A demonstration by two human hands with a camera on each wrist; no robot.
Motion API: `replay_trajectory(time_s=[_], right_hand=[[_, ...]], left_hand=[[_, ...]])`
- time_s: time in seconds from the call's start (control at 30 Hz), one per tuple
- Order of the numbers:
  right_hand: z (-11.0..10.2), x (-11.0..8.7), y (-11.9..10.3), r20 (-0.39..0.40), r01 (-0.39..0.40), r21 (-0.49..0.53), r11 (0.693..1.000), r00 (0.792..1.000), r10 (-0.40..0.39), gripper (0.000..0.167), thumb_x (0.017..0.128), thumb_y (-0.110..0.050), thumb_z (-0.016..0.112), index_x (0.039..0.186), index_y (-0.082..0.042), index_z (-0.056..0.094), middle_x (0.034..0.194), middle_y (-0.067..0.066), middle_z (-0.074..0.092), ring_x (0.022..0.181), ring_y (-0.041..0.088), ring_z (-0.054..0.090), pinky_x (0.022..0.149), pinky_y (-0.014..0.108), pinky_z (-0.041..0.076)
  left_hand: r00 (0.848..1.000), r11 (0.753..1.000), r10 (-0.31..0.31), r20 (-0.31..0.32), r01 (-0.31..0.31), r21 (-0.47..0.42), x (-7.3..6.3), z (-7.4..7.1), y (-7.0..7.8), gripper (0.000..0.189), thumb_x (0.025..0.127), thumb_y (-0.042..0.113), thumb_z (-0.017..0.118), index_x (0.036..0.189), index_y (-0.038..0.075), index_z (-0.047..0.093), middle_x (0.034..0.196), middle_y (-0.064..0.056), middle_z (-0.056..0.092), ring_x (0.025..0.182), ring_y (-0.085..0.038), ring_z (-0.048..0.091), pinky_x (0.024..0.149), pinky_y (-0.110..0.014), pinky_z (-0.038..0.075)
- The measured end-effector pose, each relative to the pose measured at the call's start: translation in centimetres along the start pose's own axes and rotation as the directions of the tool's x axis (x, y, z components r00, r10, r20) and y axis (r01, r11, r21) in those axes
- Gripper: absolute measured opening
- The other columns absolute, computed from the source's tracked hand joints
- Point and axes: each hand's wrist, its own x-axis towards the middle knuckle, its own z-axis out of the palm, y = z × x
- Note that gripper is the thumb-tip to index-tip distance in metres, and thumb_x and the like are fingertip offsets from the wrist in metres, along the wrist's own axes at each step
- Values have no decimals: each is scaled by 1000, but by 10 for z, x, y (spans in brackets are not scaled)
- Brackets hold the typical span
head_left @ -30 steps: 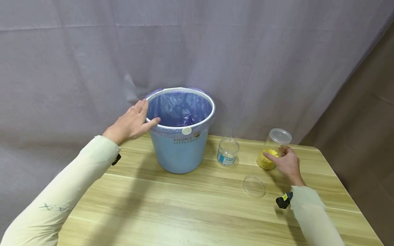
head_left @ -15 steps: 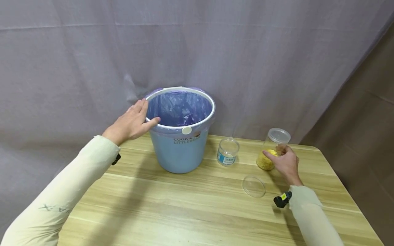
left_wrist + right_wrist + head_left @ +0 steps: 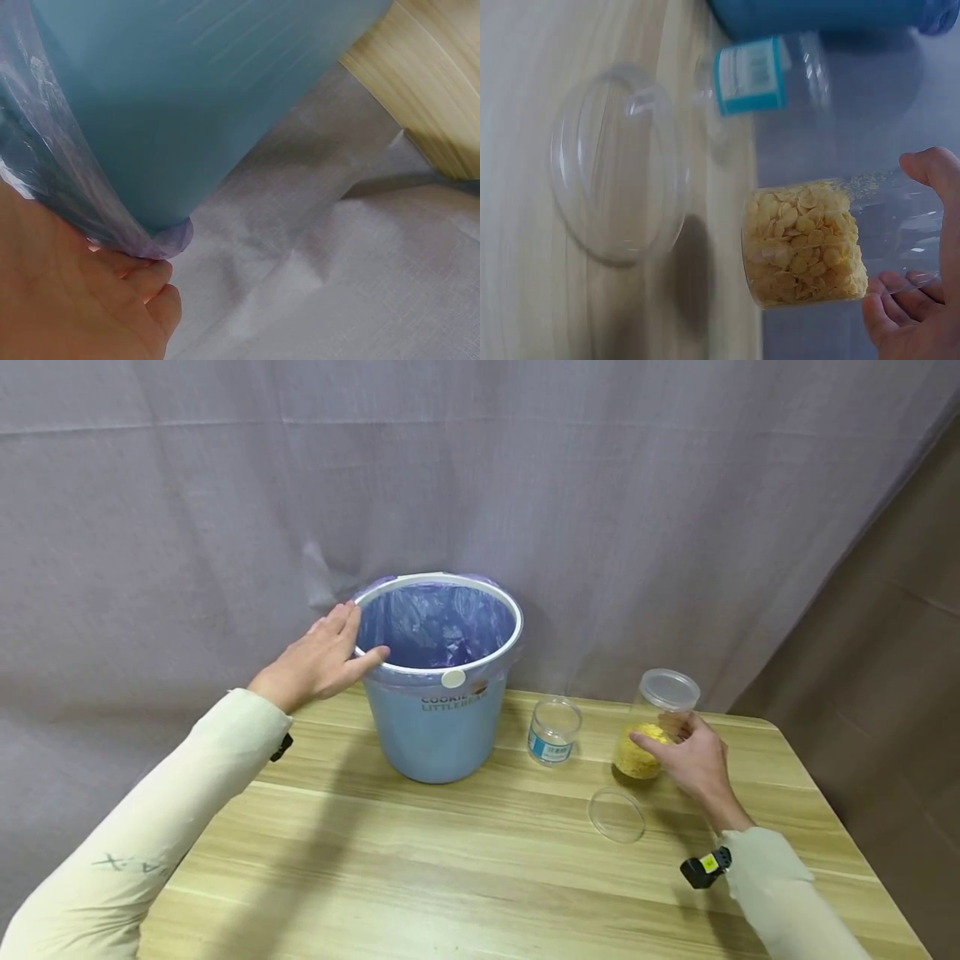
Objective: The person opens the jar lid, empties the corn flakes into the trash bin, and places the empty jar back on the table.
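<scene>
My right hand [image 3: 696, 758] grips a tall clear plastic jar [image 3: 670, 690] with a translucent lid, its lower half filled with yellow flakes [image 3: 802, 244]. In the right wrist view the thumb and fingers wrap opposite sides of the jar, and its base is clear of the wood. My left hand [image 3: 318, 662] rests on the left rim of a light blue bin [image 3: 435, 735] lined with a purple bag [image 3: 442, 618], fingers extended and thumb across the front rim. A short uncapped clear jar [image 3: 555, 735] with a blue-and-white label stands between bin and right hand.
On the wooden table [image 3: 420, 877], a round clear lid [image 3: 617, 816] lies in front of the short jar. Behind the bin hangs a grey curtain [image 3: 600, 527]. The table's right edge runs beside the right arm.
My right hand has lifted the flake-filled jar a little and moved it left, towards the short jar. The left hand stays on the bin's rim.
</scene>
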Motion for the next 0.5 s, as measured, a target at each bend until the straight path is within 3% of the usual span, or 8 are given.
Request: replay_trajectory(time_s=[0.2, 0.5], right_hand=[[-3, -15, -26, 89, 30, 54, 998, 995, -35, 84, 85, -54, 85, 144, -2, 55, 142, 27, 63, 133, 46, 60, 109, 59, 52], [8, -41, -51, 188, 56, 164, 985, 978, -87, 83, 85, -42, 88, 147, 1, 52, 146, 26, 62, 139, 45, 58, 117, 57, 48]], left_hand=[[1000, 1000, 2, 14, -2, 5, -1, -3, 1, 100, 106, 66, 33, 165, -10, 6, 175, -30, 3, 164, -46, 5, 136, -58, 10], [999, 1000, 20, 33, -20, 3, -3, -6, 3, 99, 107, 64, 33, 165, -11, 3, 175, -31, -3, 164, -46, 0, 135, -59, 7]])
